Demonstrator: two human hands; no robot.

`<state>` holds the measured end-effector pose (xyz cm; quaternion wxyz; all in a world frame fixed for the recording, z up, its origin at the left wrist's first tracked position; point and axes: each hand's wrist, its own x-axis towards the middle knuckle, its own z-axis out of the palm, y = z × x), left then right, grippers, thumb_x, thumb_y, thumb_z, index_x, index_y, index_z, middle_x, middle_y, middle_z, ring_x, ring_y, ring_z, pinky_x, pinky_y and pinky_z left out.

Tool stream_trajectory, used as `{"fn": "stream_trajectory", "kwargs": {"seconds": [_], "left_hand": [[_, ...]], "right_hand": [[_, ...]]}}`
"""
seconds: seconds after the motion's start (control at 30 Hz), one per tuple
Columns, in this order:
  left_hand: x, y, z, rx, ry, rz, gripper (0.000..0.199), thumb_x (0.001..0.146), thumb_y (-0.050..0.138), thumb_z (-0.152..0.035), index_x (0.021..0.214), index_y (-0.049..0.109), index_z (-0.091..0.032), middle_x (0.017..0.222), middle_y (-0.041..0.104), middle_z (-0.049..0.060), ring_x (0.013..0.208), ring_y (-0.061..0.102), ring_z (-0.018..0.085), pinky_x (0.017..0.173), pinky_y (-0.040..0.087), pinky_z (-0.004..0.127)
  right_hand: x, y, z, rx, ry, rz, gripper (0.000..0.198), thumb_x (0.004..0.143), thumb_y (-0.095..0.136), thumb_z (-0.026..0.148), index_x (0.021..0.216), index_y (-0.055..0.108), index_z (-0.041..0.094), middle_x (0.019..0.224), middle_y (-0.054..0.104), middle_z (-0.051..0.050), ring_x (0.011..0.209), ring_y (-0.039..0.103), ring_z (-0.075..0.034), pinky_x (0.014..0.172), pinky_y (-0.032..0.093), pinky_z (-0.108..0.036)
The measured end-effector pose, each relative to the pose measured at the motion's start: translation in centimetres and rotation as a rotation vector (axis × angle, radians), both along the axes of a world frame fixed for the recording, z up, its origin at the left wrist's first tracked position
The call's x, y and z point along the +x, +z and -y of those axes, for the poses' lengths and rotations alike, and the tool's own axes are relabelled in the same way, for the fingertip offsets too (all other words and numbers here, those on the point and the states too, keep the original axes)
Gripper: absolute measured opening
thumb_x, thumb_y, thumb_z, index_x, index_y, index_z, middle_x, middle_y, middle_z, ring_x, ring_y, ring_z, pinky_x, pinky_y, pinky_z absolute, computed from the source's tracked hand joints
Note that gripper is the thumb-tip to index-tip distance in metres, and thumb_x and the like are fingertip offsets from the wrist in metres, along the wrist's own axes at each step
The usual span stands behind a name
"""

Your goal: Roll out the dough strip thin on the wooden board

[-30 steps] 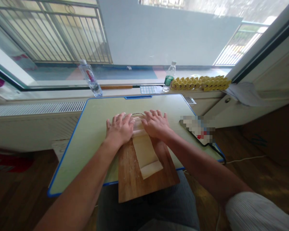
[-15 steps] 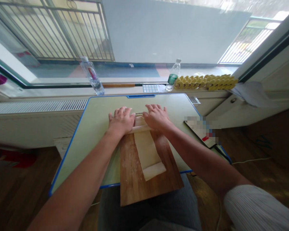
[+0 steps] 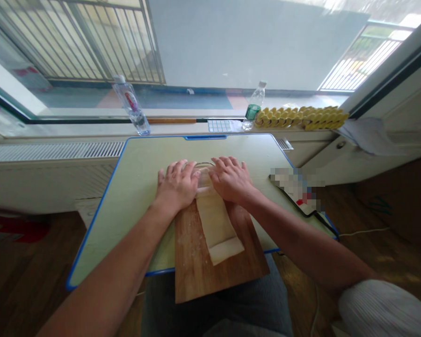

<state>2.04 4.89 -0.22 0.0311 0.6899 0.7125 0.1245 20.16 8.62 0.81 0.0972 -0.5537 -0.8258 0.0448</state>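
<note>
A long, flat strip of pale dough [image 3: 215, 217] lies on a brown wooden board [image 3: 191, 276], its near end folded over. Across the strip's far part runs a pale rounded bar [image 3: 204, 191], apparently a rolling pin, with both ends hidden under my hands. My left hand [image 3: 178, 182] rests palm down at the bar's left end, fingers stretched forward and somewhat apart. On the other side, my right hand [image 3: 231, 178] lies the same way with its fingers extended. Both thumbs point inward over the dough's far end. Behind them shows a thin curved edge I cannot identify.
The board overhangs the near edge of a pale green table [image 3: 126, 206] with blue trim. A dark-edged flat object [image 3: 291, 192], partly blurred, lies at right. Two plastic bottles, a left one [image 3: 131, 107] and a right one [image 3: 254, 107], stand by the window near yellow egg-tray-like material [image 3: 301, 118].
Both hands have shifted slightly toward me, and the pale bar under them has come a little nearer. The view has tilted slightly. The folded near end of the dough looks the same.
</note>
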Motion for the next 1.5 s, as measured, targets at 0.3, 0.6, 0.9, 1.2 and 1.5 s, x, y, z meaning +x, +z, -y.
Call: {"fn": "stream_trajectory", "kwargs": {"seconds": [0.3, 0.6, 0.9, 1.2, 1.5], "left_hand": [[-1.1, 0.8, -4.7, -0.038, 0.037, 0.007, 0.053, 0.107, 0.033, -0.046, 0.141, 0.068, -0.026, 0.156, 0.061, 0.013, 0.141, 0.055, 0.034, 0.122, 0.036, 0.065], [-0.8, 0.6, -3.2, 0.032, 0.03, 0.006, 0.05, 0.107, 0.033, -0.046, 0.133, 0.071, -0.025, 0.149, 0.066, 0.013, 0.136, 0.059, 0.033, 0.12, 0.039, 0.061], [1.0, 0.7, 0.3, 0.244, 0.091, -0.073, 0.051, 0.109, 0.029, -0.044, 0.127, 0.073, -0.025, 0.139, 0.071, 0.014, 0.133, 0.058, 0.035, 0.126, 0.023, 0.069], [1.0, -0.3, 0.5, 0.124, 0.019, -0.022, 0.056, 0.108, 0.033, -0.049, 0.149, 0.062, -0.024, 0.16, 0.059, 0.014, 0.145, 0.051, 0.034, 0.124, 0.034, 0.061], [-0.5, 0.2, -4.1, -0.057, 0.03, 0.031, 0.061, 0.107, 0.03, -0.057, 0.153, 0.059, -0.029, 0.164, 0.054, 0.012, 0.149, 0.049, 0.034, 0.125, 0.035, 0.06]], "right_hand": [[-1.6, -0.1, -5.8, -0.051, -0.021, -0.039, 0.056, 0.107, 0.038, 0.045, 0.153, 0.053, 0.018, 0.157, 0.057, -0.019, 0.143, 0.05, -0.037, 0.116, 0.042, -0.061], [-1.2, -0.2, -4.0, 0.044, -0.024, -0.069, 0.053, 0.11, 0.039, 0.049, 0.147, 0.058, 0.018, 0.149, 0.065, -0.016, 0.136, 0.057, -0.033, 0.114, 0.042, -0.051], [0.4, -0.5, 1.5, 0.169, -0.118, -0.016, 0.056, 0.112, 0.037, 0.06, 0.142, 0.064, 0.021, 0.147, 0.068, -0.014, 0.138, 0.054, -0.034, 0.122, 0.029, -0.058], [0.3, -0.9, 0.6, 0.138, -0.133, -0.004, 0.058, 0.11, 0.037, 0.063, 0.143, 0.065, 0.025, 0.149, 0.067, -0.012, 0.138, 0.053, -0.035, 0.119, 0.035, -0.058], [-0.8, -0.1, -4.0, -0.02, -0.118, -0.032, 0.064, 0.107, 0.039, 0.068, 0.15, 0.061, 0.026, 0.155, 0.063, -0.012, 0.141, 0.054, -0.035, 0.118, 0.039, -0.057]]}}
